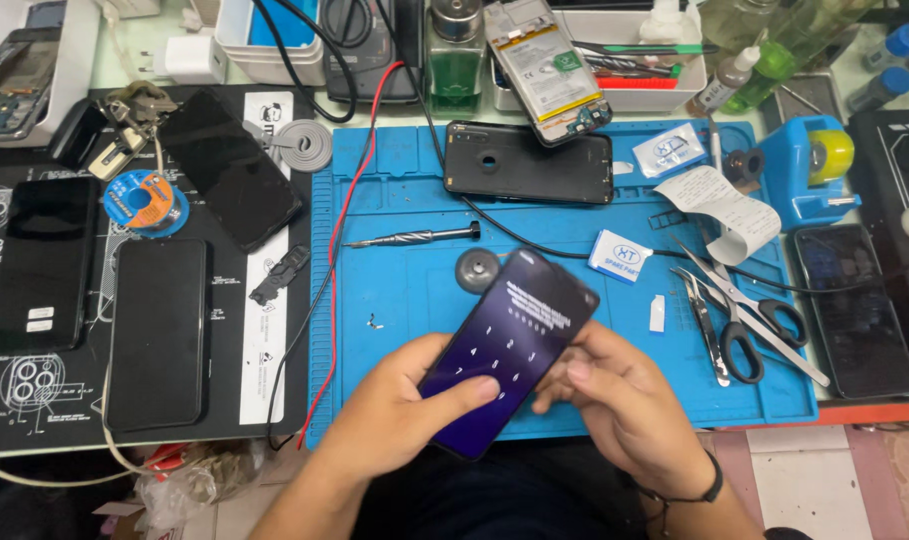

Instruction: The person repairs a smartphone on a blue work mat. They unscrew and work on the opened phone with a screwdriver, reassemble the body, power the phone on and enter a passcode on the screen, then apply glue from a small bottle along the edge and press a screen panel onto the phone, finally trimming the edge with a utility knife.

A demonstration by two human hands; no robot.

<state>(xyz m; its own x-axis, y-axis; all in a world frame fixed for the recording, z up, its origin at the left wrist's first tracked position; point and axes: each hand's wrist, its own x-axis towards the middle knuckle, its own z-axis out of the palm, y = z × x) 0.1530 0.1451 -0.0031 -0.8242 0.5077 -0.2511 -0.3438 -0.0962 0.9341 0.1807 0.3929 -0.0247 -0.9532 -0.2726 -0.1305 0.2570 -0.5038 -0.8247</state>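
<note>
Held item: smartphone [507,350], screen lit with a dark purple keypad display, tilted diagonally above the near edge of the blue work mat [394,200].
Left hand [399,405]: curled under and around the phone's lower end, closed on it; thumb lies across the lower screen, touching the glass.
Right hand [614,405]: cupped against the phone's right edge, fingers loosely bent, thumb at the side of the screen; supporting contact, not a full wrap.
Step in hand (judgement): entering digits on the keypad of the powered-on handset, likely a function check.
Next move calls for (judgement): light, accurate thumb taps while both hands keep the phone steady; no firmer squeeze needed.
Beyond the grip: round black disc [477,269] just past the phone's top corner; screwdriver [414,237] farther out.
Right of the grip: scissors [749,315] and tweezers [709,330], well apart.
Left of the grip: red wire [339,280], then dark phones on a black mat [264,330].
</note>
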